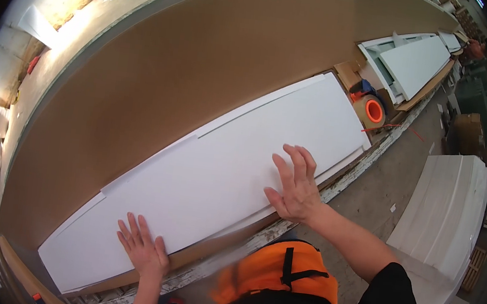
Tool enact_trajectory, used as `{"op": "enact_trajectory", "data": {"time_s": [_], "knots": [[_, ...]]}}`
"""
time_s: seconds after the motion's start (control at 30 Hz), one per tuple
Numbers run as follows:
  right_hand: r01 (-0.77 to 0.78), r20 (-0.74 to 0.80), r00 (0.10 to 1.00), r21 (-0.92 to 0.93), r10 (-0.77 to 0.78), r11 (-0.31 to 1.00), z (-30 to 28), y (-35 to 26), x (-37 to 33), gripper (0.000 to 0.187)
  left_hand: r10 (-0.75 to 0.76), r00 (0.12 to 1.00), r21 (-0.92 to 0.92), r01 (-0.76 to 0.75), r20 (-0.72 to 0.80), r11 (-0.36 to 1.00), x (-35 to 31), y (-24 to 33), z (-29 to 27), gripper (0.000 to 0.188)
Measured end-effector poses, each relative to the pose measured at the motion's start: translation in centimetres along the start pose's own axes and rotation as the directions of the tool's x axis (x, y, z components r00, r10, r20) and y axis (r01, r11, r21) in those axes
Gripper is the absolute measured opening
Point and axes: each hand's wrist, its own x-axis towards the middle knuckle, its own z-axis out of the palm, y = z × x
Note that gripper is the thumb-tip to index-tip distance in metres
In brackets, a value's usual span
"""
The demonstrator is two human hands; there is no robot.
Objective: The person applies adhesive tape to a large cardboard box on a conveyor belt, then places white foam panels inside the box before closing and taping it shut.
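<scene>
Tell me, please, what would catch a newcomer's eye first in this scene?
The long white panel lying across the brown workbench dominates the view, with the left hand and right hand spread flat on it. Next comes the bright orange tape roll beyond the panel's far right end.

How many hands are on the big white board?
2. The left hand lies flat near the white board's lower left end; the right hand presses, fingers spread, toward its right end. No other hands show.
</scene>
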Motion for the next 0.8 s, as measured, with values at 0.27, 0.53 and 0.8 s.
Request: {"op": "enact_trajectory", "data": {"time_s": [0.27, 0.53, 0.8], "knots": [[0.060, 0.113, 0.992, 0.030, -0.063, 0.998, 3.1, 1.6, 0.7, 0.077, 0.017, 0.999, 0.039, -0.015, -0.043, 0.999, 0.2, 1.2, 0.4, 0.063], [0.114, -0.049, 0.993, 0.369, -0.104, 0.922, 1.1, 3.3, -0.3, 0.062, 0.269, 0.963, -0.037, -0.269, -0.009, 0.962, 7.3, 18.7, 0.0, 0.064], [0.062, 0.113, 0.992, 0.013, -0.063, 0.998, -6.3, 17.0, 0.5, 0.071, 0.293, 0.956, -0.022, -0.293, -0.008, 0.956, 7.7, 18.9, -1.1, 0.062]]}}
